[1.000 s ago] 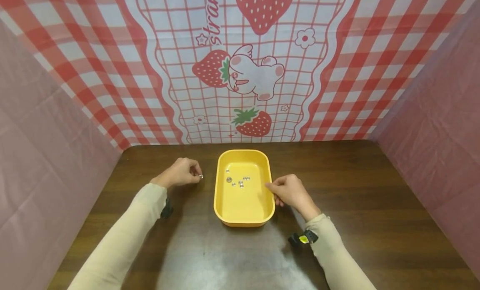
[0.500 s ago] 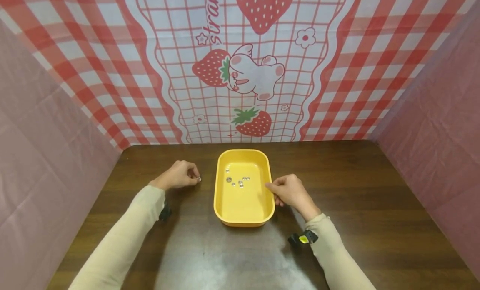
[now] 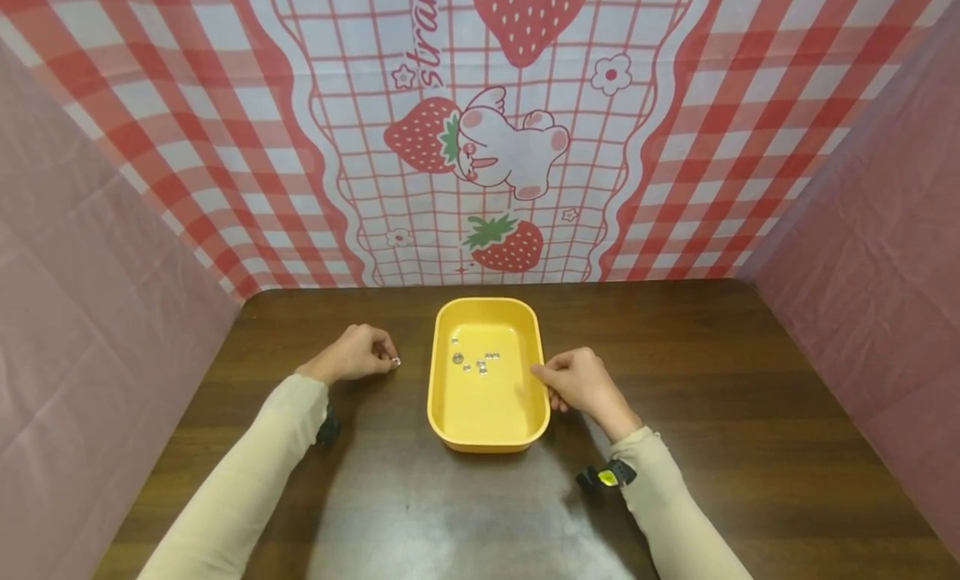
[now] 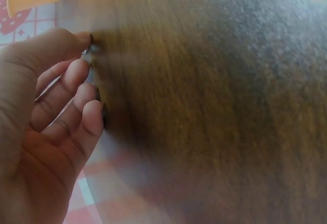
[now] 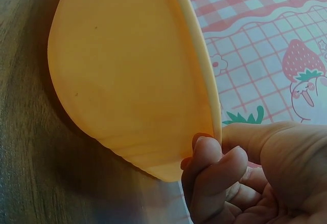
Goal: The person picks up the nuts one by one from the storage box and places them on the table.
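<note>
Thumb and fingertips of my left hand (image 3: 358, 352) pinch a small shiny silver piece (image 3: 396, 361) like a nut, low over the table left of the yellow tub (image 3: 491, 441). In the left wrist view the piece (image 4: 85, 52) barely shows between thumb and forefinger of the hand (image 4: 56, 101). On the tub's right side, my right hand (image 3: 585, 387) pinches the rim, fingers against the outer wall. The right wrist view has this hand (image 5: 245, 178) gripping the tub's edge (image 5: 204, 70). Several small silver pieces (image 3: 482, 367) and a larger round nut (image 3: 458, 359) lie inside the tub.
The dark wooden table (image 3: 712, 380) carries the tub near its back middle. A red-and-white strawberry cloth (image 3: 480, 147) hangs behind it. Pink cloth walls (image 3: 870, 255) stand at both sides. A dark strap with a yellow-green patch (image 3: 607, 477) sits on the right wrist.
My left hand has moved slightly left and toward me, down close to the table, still pinching the silver piece. The right hand and the tub stay where they were.
</note>
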Demonstrator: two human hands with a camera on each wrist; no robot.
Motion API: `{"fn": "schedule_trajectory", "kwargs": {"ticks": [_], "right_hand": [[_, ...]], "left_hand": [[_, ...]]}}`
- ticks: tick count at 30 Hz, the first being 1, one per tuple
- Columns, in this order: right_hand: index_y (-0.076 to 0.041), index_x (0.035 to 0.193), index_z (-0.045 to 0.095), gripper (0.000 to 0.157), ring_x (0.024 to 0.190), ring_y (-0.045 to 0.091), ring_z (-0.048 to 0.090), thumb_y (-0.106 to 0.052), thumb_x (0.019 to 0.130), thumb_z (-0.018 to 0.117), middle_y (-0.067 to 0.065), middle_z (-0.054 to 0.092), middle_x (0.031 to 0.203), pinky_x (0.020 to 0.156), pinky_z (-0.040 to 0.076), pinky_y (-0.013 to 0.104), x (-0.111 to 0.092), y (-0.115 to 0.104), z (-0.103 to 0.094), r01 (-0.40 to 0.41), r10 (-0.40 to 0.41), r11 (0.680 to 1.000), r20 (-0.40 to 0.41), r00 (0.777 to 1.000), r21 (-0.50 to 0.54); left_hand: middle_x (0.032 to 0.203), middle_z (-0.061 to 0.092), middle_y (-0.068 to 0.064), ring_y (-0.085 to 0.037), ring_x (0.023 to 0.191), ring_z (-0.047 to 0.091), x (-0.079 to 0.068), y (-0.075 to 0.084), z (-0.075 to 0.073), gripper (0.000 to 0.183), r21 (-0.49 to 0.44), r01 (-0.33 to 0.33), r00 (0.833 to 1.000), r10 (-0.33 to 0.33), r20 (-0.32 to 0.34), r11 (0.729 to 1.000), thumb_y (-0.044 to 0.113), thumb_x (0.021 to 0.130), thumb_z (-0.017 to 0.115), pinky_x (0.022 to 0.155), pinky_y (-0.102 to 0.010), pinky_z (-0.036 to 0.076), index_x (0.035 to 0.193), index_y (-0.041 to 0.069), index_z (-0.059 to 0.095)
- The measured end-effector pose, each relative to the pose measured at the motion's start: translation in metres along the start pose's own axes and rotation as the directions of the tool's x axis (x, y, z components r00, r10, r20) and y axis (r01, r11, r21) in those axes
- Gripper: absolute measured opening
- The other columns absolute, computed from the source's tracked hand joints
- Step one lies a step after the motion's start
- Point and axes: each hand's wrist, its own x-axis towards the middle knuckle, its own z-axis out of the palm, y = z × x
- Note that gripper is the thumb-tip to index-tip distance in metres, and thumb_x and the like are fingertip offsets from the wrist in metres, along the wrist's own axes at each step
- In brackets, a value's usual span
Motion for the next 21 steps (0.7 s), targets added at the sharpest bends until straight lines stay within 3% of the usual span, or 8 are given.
{"fn": "schedule_trajectory", "kwargs": {"ticks": [13, 21], "right_hand": [[0.001, 0.087, 0.075, 0.029, 0.046, 0.014, 0.057, -0.027, 0.096, 0.072, 0.005, 0.062, 0.058, 0.049, 0.053, 0.031, -0.0011, -0.0007, -0.0016, -0.005, 0.005, 1.0, 0.003, 1.0, 0.003], [0.001, 0.087, 0.075, 0.028, 0.046, 0.013, 0.056, -0.026, 0.096, 0.073, 0.005, 0.062, 0.059, 0.047, 0.05, 0.026, -0.001, -0.0001, -0.0004, -0.011, 0.011, 1.0, 0.003, 1.0, 0.01]], "left_hand": [[0.077, 0.071, 0.003, -0.008, 0.07, 0.061, -0.0015, 0.0017, -0.0007, 0.006, -0.009, 0.033, 0.999, -0.033, 0.012, 0.999, 0.015, 0.087, 0.08, 0.063, -0.023, 0.05, 0.088, 0.01, 0.077], [0.078, 0.07, 0.002, -0.01, 0.072, 0.06, -0.0042, 0.0016, -0.0008, 0.012, -0.019, 0.045, 0.999, -0.045, 0.015, 0.999, 0.016, 0.087, 0.081, 0.065, -0.025, 0.051, 0.094, 0.008, 0.077]]}}
